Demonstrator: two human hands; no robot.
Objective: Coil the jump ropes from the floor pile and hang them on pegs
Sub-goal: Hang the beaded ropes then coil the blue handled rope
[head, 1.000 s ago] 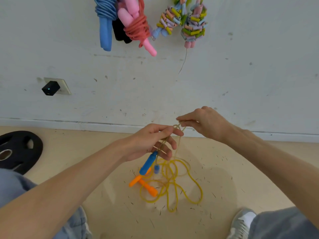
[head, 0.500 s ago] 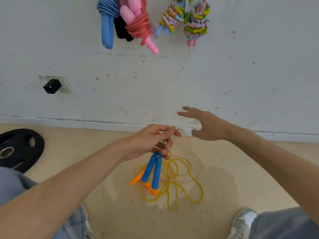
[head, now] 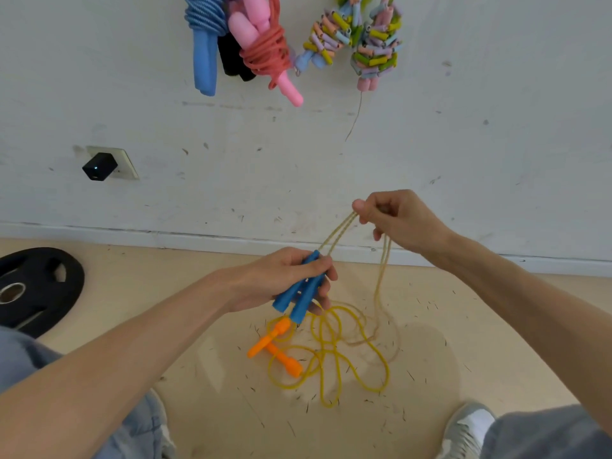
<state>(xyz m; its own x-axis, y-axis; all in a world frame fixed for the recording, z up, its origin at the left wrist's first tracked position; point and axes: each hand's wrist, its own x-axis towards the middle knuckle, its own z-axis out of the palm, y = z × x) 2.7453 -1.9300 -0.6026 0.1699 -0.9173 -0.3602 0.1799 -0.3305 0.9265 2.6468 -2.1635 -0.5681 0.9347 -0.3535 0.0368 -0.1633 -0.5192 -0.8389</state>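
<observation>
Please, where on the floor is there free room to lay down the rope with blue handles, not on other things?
Bare floor lies between the weight plate and the yellow rope. A second patch is right of that rope, as far as the shoe. The middle is crowded: the yellow rope sprawls there with its orange handles.

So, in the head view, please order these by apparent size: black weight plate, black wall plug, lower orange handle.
Largest: black weight plate.
Then lower orange handle and black wall plug, which look alike, so unranked.
</observation>
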